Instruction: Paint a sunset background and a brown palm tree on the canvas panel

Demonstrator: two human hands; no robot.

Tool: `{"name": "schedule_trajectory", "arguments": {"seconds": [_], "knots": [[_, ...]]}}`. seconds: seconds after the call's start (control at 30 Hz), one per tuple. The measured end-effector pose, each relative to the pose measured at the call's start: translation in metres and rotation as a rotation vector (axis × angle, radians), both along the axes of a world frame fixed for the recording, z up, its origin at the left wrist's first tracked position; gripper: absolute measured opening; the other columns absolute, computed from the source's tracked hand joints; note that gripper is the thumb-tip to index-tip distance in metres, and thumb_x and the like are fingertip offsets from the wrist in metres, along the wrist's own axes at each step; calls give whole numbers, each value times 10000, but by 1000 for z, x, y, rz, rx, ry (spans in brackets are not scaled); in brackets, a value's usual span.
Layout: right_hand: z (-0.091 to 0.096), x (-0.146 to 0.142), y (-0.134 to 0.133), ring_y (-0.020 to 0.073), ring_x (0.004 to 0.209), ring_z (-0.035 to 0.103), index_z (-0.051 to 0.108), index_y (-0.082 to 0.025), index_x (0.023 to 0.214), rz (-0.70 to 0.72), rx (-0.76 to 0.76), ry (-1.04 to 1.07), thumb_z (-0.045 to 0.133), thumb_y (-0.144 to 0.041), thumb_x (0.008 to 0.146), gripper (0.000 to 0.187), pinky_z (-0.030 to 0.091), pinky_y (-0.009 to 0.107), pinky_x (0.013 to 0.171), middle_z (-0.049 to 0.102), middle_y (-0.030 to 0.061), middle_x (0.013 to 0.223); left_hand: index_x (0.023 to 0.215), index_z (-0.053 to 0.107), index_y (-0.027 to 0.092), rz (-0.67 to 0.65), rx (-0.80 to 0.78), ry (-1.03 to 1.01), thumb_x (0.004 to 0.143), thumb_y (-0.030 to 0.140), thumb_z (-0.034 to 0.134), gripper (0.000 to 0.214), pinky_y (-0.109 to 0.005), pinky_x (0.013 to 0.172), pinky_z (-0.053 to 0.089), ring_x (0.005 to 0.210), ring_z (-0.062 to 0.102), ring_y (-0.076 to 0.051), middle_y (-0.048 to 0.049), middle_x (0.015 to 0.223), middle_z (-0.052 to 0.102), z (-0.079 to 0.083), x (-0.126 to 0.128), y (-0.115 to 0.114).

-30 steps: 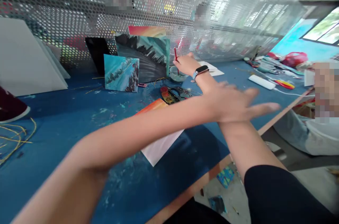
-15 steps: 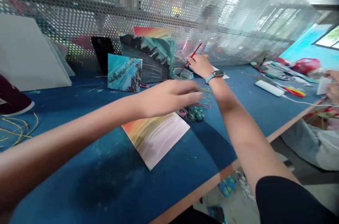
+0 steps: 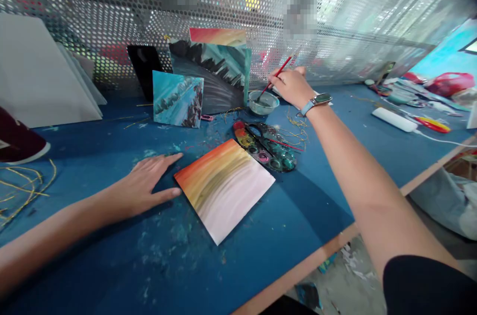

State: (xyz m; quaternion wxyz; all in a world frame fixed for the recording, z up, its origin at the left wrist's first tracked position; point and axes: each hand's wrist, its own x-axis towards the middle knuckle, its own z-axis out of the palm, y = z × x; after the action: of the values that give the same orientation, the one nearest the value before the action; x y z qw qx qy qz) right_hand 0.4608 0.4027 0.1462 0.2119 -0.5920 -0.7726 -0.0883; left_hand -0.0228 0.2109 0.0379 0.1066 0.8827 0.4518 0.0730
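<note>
My right hand (image 3: 292, 86) grips a thin red paintbrush (image 3: 278, 74), whose tip reaches into a small glass bowl of cloudy water (image 3: 263, 102). A smartwatch (image 3: 316, 102) sits on that wrist. My left hand (image 3: 147, 188) lies flat on the blue tabletop with its fingers apart. Its thumb is beside the left corner of a small painted panel (image 3: 223, 191), striped orange, olive and pale pink. A round paint palette (image 3: 264, 147) with several colour wells lies beyond the panel, with a thin red brush across it.
Two teal landscape paintings (image 3: 178, 99) (image 3: 210, 74) lean against a perforated metal screen (image 3: 238, 2). Blank white canvases (image 3: 40, 74) and a dark red shoe (image 3: 18, 143) are at left, with yellow wire (image 3: 22, 188). A white power bank (image 3: 393, 119) and red bag (image 3: 449, 84) are at right.
My left hand has moved from above the palette down to the tabletop left of the panel, leaving the panel and palette uncovered. My right hand stays at the bowl, its brush tip lowered into it.
</note>
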Motion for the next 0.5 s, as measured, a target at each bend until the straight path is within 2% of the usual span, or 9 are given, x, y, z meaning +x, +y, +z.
{"name": "schedule_trajectory", "arguments": {"seconds": [0.13, 0.23, 0.33, 0.43, 0.5], "knots": [[21, 3, -14, 292, 1389, 657, 786, -197, 1226, 37, -8, -20, 396, -481, 1198, 484, 324, 551, 1298, 784, 160, 1467, 1819, 375, 170, -16, -39, 3, 1107, 945, 295, 1055, -678, 1410, 321, 1709, 450, -443, -230, 1807, 505, -7, 3, -4], [31, 9, -21, 232, 1340, 687, 778, -220, 1279, 74, -57, -35, 391, -472, 1213, 467, 402, 456, 1259, 796, 136, 1450, 1817, 395, 197, -22, -46, -3, 1122, 926, 268, 1015, -644, 1427, 304, 1709, 455, -421, -192, 1825, 494, -6, 4, -4], [27, 14, -21, 241, 1294, 714, 791, -218, 1202, 69, -135, -76, 509, -510, 1187, 406, 438, 490, 1270, 825, 112, 1319, 1825, 389, 234, -24, -44, -8, 1151, 879, 304, 937, -635, 1424, 319, 1707, 461, -403, -162, 1829, 498, -3, 4, -3], [17, 16, -19, 279, 1355, 691, 772, -192, 1227, 21, -135, -92, 663, -600, 1117, 436, 466, 593, 1297, 779, 109, 1354, 1822, 389, 240, -30, -37, -15, 1166, 840, 369, 889, -665, 1410, 341, 1701, 472, -388, -172, 1819, 510, -4, 2, -2], [12, 14, -21, 286, 1369, 682, 760, -192, 1272, -2, -113, -80, 687, -618, 1102, 465, 488, 598, 1287, 758, 114, 1392, 1815, 398, 239, -32, -33, -20, 1166, 825, 407, 874, -679, 1401, 356, 1689, 489, -385, -180, 1809, 518, -8, 1, 1]]}}
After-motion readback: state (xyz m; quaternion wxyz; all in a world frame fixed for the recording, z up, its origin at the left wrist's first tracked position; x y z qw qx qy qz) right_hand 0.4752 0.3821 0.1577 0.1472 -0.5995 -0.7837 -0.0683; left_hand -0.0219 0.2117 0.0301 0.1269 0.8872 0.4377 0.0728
